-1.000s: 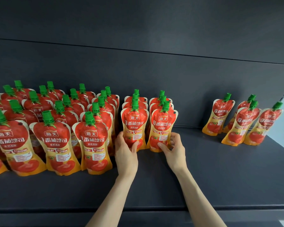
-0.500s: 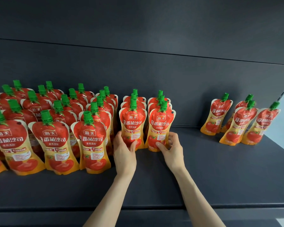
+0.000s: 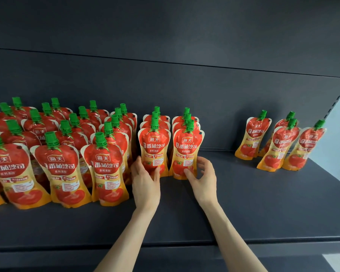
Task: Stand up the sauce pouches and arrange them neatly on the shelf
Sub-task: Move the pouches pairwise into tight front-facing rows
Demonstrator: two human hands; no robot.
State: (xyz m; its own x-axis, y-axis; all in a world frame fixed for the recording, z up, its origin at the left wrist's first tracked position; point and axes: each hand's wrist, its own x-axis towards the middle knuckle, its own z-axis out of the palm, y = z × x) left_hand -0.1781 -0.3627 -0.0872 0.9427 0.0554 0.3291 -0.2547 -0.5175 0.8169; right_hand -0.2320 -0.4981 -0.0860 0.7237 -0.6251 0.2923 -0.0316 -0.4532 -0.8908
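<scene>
1. Dark grey shelf (image 3: 263,203) and a matching back panel (image 3: 185,85) fill your view. Red-and-yellow sauce pouches with green caps stand on the shelf.
2. Your left hand (image 3: 145,181) grips the lower part of the left front pouch (image 3: 154,144), with the thumb across its face and the fingers wrapped round its left edge.
3. Your right hand (image 3: 203,177) holds the right front pouch (image 3: 187,148) low down, with the thumb pressed on its face and curled fingers at its right edge.
4. Both of these pouches stand upright on the shelf, side by side with a narrow gap between them. Each heads a short column of pouches lined up behind it toward the back panel.
5. Just left of your left hand, a large block of pouches (image 3: 65,167) stands in several rows and runs off the left edge of the view. Its front row sits nearer the shelf's front edge than the two you hold.
6. Well apart on the right, four pouches (image 3: 283,142) stand in a loose cluster and appear tilted, tops to the right.
</scene>
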